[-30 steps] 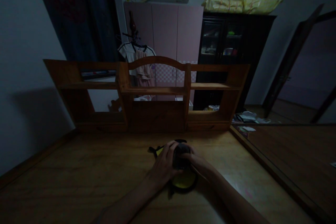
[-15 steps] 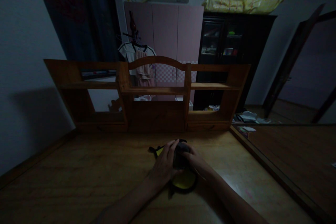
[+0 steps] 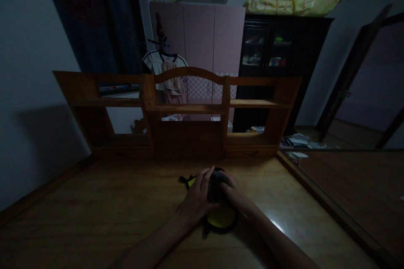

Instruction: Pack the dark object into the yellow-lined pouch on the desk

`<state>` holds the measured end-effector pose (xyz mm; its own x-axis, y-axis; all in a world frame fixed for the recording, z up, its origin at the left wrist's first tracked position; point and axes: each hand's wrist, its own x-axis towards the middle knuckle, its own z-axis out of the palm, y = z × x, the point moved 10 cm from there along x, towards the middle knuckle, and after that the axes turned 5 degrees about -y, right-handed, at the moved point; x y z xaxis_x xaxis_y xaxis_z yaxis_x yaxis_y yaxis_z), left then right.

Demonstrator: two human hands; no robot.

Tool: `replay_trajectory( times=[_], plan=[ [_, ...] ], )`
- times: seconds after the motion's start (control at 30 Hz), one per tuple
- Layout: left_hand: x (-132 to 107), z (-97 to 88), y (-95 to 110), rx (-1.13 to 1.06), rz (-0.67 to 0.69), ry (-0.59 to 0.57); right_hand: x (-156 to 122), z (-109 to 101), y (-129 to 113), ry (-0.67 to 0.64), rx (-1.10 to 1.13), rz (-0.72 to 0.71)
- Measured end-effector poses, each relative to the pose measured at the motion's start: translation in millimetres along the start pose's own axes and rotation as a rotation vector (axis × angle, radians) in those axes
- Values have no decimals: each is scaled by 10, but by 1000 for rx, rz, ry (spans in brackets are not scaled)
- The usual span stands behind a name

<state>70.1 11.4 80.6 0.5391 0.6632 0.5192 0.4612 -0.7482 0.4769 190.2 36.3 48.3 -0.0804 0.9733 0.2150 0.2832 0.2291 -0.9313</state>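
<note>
Between my two hands sits a dark, rounded object [image 3: 216, 193], its exact kind lost in the dim light. My left hand [image 3: 199, 193] closes on its left side, fingers together and pointing away from me. From the right, my right hand [image 3: 232, 189] wraps it with the thumb bent over the top. Under and around it lies a black-edged piece with yellow inner faces [image 3: 221, 217], like an opened case, flat on the wooden table [image 3: 132, 214]. Its far left corner shows a short black tab. My hands hide much of the middle.
A wooden shelf unit [image 3: 189, 109] with small drawers stands along the table's far edge. A wall [image 3: 38, 134] borders the left side, and a raised wooden edge [image 3: 322, 201] runs along the right. Beyond are a pink wardrobe [image 3: 198, 38] and a dark cabinet [image 3: 303, 46].
My hands stay around the dark object, with only slight shifts of the fingers. A reflection on the table beside my right forearm looks brighter.
</note>
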Motion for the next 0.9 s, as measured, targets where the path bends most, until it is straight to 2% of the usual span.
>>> replay_trajectory(
  times=[0.23, 0.43, 0.63, 0.9],
  plan=[
    [3, -23, 4, 26, 16, 35, 10, 57, -70, -42, 27, -97],
    [2, -22, -17, 24, -4, 38, 18, 62, -29, -41, 57, -88],
    [0, -22, -45, 9, -28, 43, 16, 81, -98, -77, 116, -98],
    [21, -103, 33, -17, -18, 78, -33, 71, -216, -81, 127, -113]
  ],
)
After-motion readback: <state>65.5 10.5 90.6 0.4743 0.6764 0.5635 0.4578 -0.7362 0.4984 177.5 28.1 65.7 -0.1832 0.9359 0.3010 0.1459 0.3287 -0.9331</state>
